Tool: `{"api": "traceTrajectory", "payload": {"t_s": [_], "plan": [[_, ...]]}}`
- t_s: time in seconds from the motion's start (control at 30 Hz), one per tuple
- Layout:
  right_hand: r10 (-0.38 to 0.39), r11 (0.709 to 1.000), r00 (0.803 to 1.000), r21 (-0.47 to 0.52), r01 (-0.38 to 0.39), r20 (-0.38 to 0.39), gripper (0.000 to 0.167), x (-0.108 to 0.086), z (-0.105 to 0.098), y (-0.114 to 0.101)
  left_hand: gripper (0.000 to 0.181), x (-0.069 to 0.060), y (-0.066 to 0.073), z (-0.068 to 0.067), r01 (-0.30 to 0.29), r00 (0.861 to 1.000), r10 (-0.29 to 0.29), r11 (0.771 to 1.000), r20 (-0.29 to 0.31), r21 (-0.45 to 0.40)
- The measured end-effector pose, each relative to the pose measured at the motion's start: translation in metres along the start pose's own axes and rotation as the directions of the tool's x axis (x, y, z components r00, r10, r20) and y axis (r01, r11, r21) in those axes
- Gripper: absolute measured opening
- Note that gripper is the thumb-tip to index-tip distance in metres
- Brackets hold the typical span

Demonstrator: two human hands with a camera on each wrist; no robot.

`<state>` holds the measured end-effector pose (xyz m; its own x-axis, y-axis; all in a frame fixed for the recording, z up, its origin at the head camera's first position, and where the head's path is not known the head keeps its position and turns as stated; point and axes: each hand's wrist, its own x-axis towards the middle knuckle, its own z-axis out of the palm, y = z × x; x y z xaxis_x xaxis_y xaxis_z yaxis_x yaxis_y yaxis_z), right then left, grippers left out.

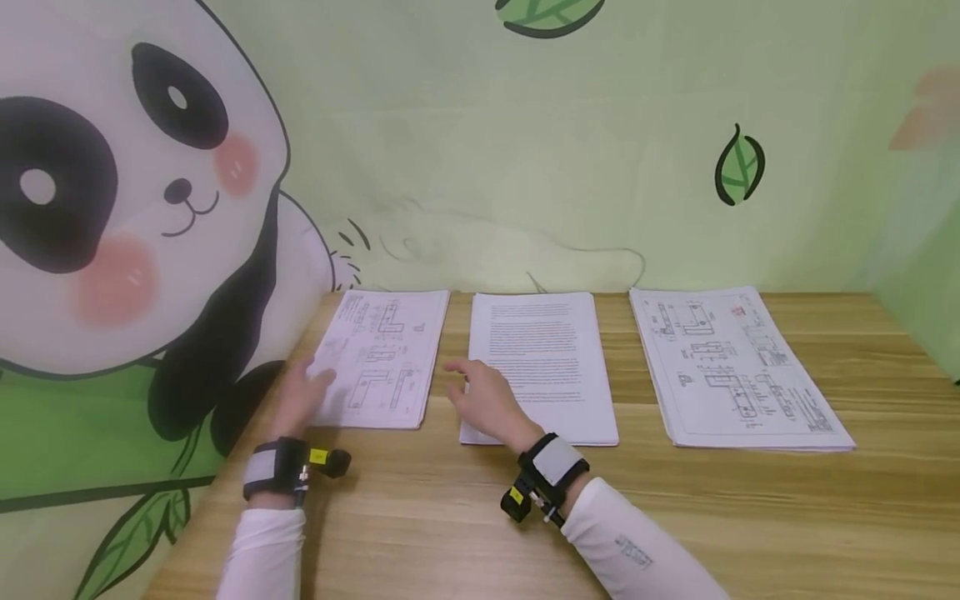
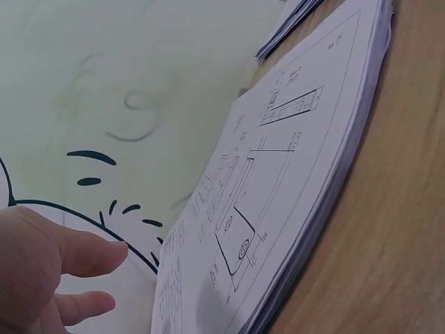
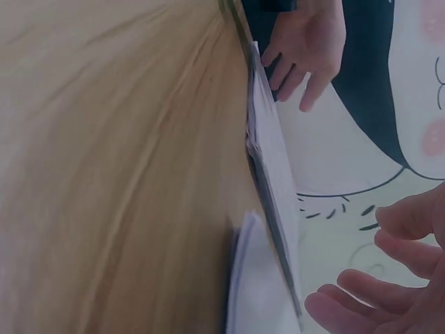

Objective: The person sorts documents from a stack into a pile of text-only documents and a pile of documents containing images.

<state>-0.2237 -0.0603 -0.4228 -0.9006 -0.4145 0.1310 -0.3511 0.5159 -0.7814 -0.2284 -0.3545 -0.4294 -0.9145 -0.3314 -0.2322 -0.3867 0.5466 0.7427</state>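
My left hand (image 1: 295, 395) is at the left edge of a stack of technical drawings (image 1: 378, 358), its fingers relaxed and apart. In the left wrist view the thumb and fingers hold nothing beside that stack (image 2: 278, 174). My right hand (image 1: 487, 402) hovers over the left side of a stack of printed text pages (image 1: 540, 358), fingers loosely bent and pointing toward the drawings. The right wrist view shows its fingers (image 3: 375, 292) spread, with no paper between them. Whether the left fingertips touch the paper edge I cannot tell.
Another stack of technical drawings (image 1: 738, 367), with a small red mark, lies on the right of the wooden table (image 1: 420, 517). Behind the table rises a pale green wall covering (image 1: 480, 167) with a large panda picture (image 1: 187, 196) at left.
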Motion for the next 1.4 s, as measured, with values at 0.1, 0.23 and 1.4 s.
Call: {"api": "traceTrajectory", "payload": {"t_s": [0.1,0.23,1.4], "plan": [[0.028,0.999,0.999,0.016,-0.028,0.025,0.04,0.006,0.009,0.001,0.069,-0.002,0.001,0.0,0.005,1.0,-0.005,1.0,0.013,-0.015],[0.08,0.993,0.996,0.078,-0.083,0.042,0.044,0.012,0.023,0.006,0.073,-0.006,0.001,-0.001,0.019,0.999,-0.017,0.999,0.045,-0.039],[0.445,0.579,0.882,0.701,-0.417,0.156,0.074,0.036,0.045,0.007,0.078,-0.006,0.005,0.007,0.017,0.997,-0.026,0.993,0.073,0.12]]}}
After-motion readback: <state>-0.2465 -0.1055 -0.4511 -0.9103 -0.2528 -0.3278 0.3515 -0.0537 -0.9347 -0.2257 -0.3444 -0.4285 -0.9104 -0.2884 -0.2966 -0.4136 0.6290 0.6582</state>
